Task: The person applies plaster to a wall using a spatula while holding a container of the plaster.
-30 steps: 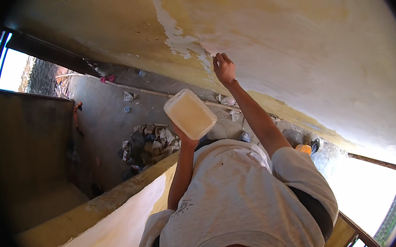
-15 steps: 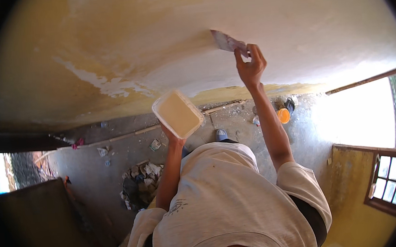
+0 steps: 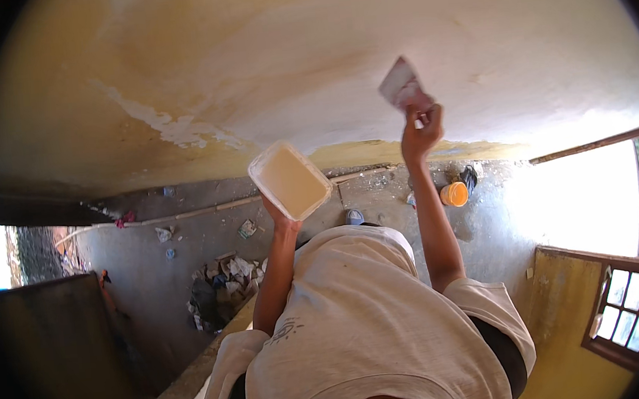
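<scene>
My left hand (image 3: 284,216) holds up a square-rimmed plastic tub (image 3: 290,181) from below; a smooth cream-coloured paste or paint fills it. In my right hand (image 3: 423,133), closed around its handle end, is a flat putty knife (image 3: 405,85) with a wide, whitish-smeared blade, slightly blurred. The blade points up and toward the wall (image 3: 308,64); whether it touches the surface I cannot tell. Pale coating covers the wall's right part, while yellow, stained paint shows on the left with a whitish peeled patch (image 3: 176,128).
An orange bucket (image 3: 454,194) stands on the grey floor (image 3: 142,253) beside a dark plastic bag (image 3: 469,177). A long pole (image 3: 221,206) lies along the wall's foot. To the left is a heap of rubbish (image 3: 228,283). A barred window (image 3: 636,301) is at the right.
My right hand has moved slightly right and nearer to me, and the putty knife's blade has swung from pointing left to pointing more upward. The tub has hardly moved.
</scene>
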Demonstrator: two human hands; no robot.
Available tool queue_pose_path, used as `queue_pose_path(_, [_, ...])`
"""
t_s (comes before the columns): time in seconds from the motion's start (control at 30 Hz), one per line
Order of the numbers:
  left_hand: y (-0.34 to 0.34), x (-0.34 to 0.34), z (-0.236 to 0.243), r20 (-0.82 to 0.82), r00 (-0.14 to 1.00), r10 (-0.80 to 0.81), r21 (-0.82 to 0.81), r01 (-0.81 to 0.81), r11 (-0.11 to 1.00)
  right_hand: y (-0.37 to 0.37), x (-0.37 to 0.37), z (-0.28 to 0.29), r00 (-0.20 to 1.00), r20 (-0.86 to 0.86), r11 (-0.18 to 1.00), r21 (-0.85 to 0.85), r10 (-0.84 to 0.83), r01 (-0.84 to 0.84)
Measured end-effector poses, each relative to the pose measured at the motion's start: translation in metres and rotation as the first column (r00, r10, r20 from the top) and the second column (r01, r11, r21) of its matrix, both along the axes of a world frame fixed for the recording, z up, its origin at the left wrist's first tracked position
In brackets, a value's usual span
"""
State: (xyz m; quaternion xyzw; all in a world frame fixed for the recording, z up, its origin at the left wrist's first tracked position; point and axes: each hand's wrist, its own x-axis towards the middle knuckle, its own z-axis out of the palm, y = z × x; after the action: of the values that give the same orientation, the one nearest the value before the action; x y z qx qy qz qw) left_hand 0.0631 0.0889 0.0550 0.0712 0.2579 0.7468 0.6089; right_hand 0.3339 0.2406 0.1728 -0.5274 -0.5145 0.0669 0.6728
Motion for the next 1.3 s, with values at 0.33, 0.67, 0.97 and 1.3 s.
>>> queue_pose_path(0.33, [-0.113, -0.073, 0.015, 0.060, 0.962, 0.266, -0.057, -0.263, 0.963, -0.022, -0.236, -0.097, 0.665, 0.313, 0.733, -0.349, 0.678, -0.584])
queue_pose_path(0.67, [-0.144, -0.095, 0.021, -0.076, 0.941, 0.329, -0.031, -0.332, 0.943, 0.010, -0.292, -0.121, 0.724, 0.420, 0.833, -0.351, 0.548, -0.427])
queue_pose_path(0.97, [-0.081, -0.053, 0.003, 0.118, 0.979, 0.168, -0.095, -0.157, 0.983, 0.026, -0.115, -0.026, 0.906, 0.365, 0.977, -0.055, 0.214, -0.208])
queue_pose_path(1.3, [0.009, 0.033, 0.008, 0.083, 0.984, -0.158, -0.067, 0.164, 0.984, 0.017, 0.092, 0.051, 0.979, 0.049, 0.980, 0.036, -0.197, 0.195])
